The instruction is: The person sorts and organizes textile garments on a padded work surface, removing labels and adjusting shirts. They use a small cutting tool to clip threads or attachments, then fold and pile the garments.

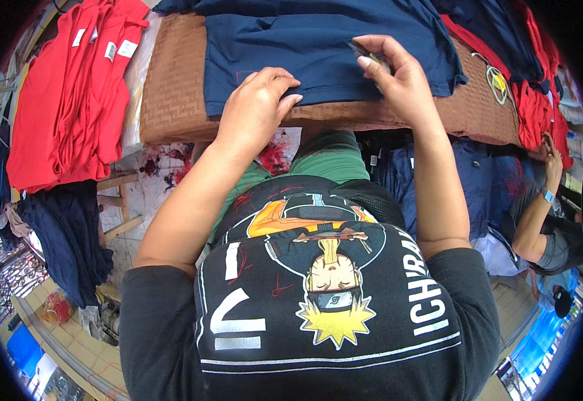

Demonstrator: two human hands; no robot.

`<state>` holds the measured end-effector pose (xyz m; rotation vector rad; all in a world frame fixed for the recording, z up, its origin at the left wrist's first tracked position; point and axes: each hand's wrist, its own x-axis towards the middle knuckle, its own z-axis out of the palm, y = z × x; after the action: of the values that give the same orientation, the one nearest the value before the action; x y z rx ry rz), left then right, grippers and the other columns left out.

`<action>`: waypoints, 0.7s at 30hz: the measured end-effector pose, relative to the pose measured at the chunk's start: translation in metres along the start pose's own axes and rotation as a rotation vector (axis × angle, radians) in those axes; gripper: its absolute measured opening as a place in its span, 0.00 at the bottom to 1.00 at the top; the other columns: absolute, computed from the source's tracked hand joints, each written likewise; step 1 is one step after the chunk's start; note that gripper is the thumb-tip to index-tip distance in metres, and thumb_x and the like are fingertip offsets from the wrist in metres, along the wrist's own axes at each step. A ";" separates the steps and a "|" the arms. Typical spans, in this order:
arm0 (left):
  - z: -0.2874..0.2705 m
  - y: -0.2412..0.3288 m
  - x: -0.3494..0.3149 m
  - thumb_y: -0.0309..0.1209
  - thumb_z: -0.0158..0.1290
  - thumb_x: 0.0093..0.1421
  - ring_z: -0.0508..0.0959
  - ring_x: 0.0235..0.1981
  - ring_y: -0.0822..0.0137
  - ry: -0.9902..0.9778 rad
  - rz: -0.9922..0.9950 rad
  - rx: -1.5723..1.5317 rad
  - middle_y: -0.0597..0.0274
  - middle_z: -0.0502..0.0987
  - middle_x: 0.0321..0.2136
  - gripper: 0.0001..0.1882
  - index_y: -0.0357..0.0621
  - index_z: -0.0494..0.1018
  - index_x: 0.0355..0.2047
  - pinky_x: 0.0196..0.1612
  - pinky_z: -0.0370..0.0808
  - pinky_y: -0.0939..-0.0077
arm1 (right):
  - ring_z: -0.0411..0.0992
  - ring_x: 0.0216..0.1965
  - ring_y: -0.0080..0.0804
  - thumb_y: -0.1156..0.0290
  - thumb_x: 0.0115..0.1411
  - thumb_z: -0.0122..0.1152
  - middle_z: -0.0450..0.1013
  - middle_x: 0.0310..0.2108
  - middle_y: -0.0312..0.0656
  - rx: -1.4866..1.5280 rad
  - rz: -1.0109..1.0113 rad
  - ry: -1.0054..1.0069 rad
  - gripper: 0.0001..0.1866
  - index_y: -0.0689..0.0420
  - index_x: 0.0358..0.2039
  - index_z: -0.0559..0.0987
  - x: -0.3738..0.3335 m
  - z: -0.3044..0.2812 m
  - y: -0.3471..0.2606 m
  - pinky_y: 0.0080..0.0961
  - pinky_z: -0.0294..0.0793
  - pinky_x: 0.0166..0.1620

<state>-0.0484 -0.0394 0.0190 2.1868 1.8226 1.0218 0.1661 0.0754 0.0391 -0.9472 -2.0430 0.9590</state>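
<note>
1 navy garment [305, 50] lies spread on the brown table cover [171, 80] before us. On the garment rests our left hand [254, 101], thumb and fingertips slightly apart; over it, our right hand [401, 72] pinches a small tool [359, 49]. We'd do best, we judge, to hold the fabric flat and guard it from the tool's tip. Left of the garment drape red garments [71, 107].

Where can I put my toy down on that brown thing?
The brown textured cloth is bare at left, between the draped red garments and the navy fabric, and at right, between that fabric and the pale looped cord. That fabric fills the middle. Beyond the cord, red and navy clothes crowd it.
</note>
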 end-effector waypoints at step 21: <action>-0.002 0.005 0.008 0.33 0.54 0.59 0.80 0.31 0.53 -0.003 -0.090 -0.001 0.54 0.79 0.30 0.09 0.40 0.74 0.33 0.34 0.75 0.65 | 0.73 0.37 0.41 0.76 0.54 0.59 0.74 0.36 0.46 -0.214 -0.181 -0.220 0.12 0.58 0.41 0.77 -0.016 0.039 -0.012 0.30 0.71 0.41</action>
<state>-0.0444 -0.0340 0.0263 2.0837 1.8999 1.0001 0.1394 0.0438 0.0257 -0.7741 -2.4091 0.7872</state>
